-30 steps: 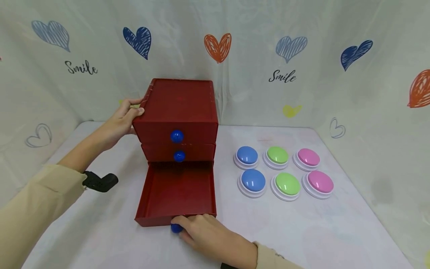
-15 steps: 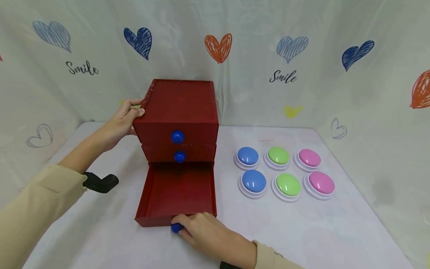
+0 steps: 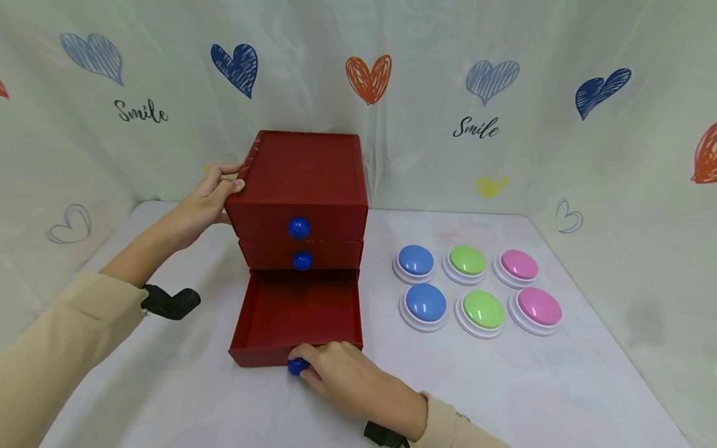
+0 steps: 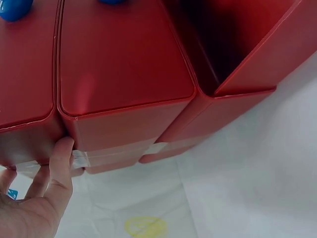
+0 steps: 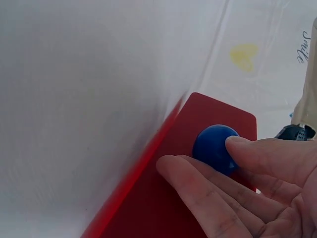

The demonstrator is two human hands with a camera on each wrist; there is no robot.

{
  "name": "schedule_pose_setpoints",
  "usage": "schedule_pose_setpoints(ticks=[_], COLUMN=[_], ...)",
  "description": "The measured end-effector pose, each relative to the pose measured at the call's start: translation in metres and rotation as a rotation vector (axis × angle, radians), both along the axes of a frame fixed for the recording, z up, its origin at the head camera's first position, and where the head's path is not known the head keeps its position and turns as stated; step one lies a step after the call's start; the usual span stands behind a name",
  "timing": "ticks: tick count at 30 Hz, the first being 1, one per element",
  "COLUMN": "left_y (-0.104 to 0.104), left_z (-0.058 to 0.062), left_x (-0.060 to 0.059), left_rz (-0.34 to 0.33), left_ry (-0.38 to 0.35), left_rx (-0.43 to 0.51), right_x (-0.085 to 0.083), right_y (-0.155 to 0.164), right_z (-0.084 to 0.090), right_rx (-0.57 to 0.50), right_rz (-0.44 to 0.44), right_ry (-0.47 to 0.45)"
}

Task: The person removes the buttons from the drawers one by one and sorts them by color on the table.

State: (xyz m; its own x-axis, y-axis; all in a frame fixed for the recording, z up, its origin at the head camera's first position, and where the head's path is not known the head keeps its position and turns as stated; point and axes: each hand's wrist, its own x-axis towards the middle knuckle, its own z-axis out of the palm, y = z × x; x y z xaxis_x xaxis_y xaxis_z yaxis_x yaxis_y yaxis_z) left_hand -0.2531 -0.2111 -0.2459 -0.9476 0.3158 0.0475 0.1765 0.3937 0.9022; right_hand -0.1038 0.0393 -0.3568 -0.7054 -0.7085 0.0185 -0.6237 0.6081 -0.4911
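Observation:
A red three-drawer cabinet (image 3: 307, 168) stands left of the middle, with its bottom drawer (image 3: 302, 311) pulled out and bare inside. The two upper drawers are closed, each with a round blue knob. My right hand (image 3: 350, 379) pinches the bottom drawer's blue knob (image 5: 215, 147) between thumb and fingers, the drawer front right behind them. At the cabinet's upper left edge, my left hand (image 3: 201, 202) rests with extended fingers against the side. In the left wrist view, its fingertips (image 4: 63, 148) touch the red side wall near a strip of clear tape.
Right of the cabinet are several dome push buttons on white bases in two rows: blue (image 3: 426, 302), green (image 3: 484, 309) and pink (image 3: 539, 306). A white curtain (image 3: 414, 155) printed with hearts hangs behind the white table (image 3: 168, 386).
The bottom drawer has slid a little way in toward the cabinet, my right hand moving with its knob. My left hand stays at the cabinet's side. The head view has shifted slightly.

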Motion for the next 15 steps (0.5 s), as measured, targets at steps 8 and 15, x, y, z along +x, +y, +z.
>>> schedule_pose_setpoints(ticks=[8, 15], left_y=[0.0003, -0.0004], left_z=[-0.0013, -0.0012], left_x=[0.0000, 0.0009], left_rz=[-0.012, -0.022], left_ry=[-0.006, 0.006], left_rx=[-0.005, 0.002], right_x=[-0.0055, -0.0089], right_y=[0.0000, -0.0011], right_z=[-0.0005, -0.0033], right_rx=[-0.003, -0.008], right_rz=[-0.027, -0.039], right_ry=[-0.018, 0.015])
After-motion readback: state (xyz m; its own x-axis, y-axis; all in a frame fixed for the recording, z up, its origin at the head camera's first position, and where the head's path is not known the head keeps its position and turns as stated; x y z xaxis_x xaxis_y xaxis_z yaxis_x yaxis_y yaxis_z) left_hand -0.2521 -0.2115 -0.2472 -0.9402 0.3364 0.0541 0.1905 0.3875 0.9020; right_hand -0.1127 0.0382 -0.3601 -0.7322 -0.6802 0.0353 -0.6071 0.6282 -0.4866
